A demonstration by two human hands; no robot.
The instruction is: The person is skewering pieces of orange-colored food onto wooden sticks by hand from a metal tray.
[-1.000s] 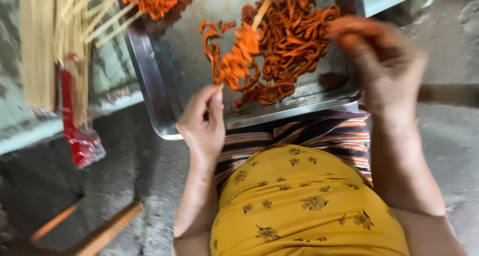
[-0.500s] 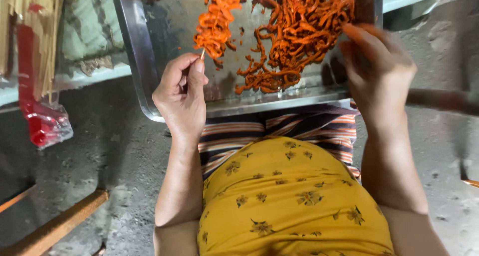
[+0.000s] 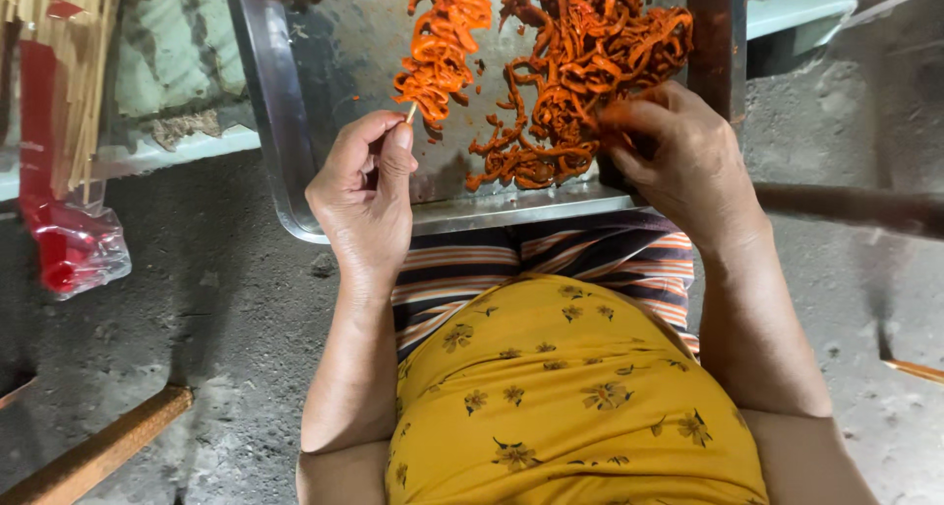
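Compared with half a second ago, the loaded skewer [image 3: 442,48] leans further away over the tray, and the right hand [image 3: 678,161] has dropped onto the near right edge of the heap. At the tray's near left, the left hand [image 3: 366,195] pinches the bare near end of that thin wooden stick between thumb and forefinger. The right hand is curled narrow, fingertips buried in the orange-red marinated strips [image 3: 580,82], though whether it has a piece I cannot tell. These strips look soft, limp and slick with sauce, likely to slide or tear; the stick seems light and stiff, best gripped at its clean end. Everything lies in the steel tray [image 3: 275,121]; spare skewers [image 3: 74,82] rest far left.
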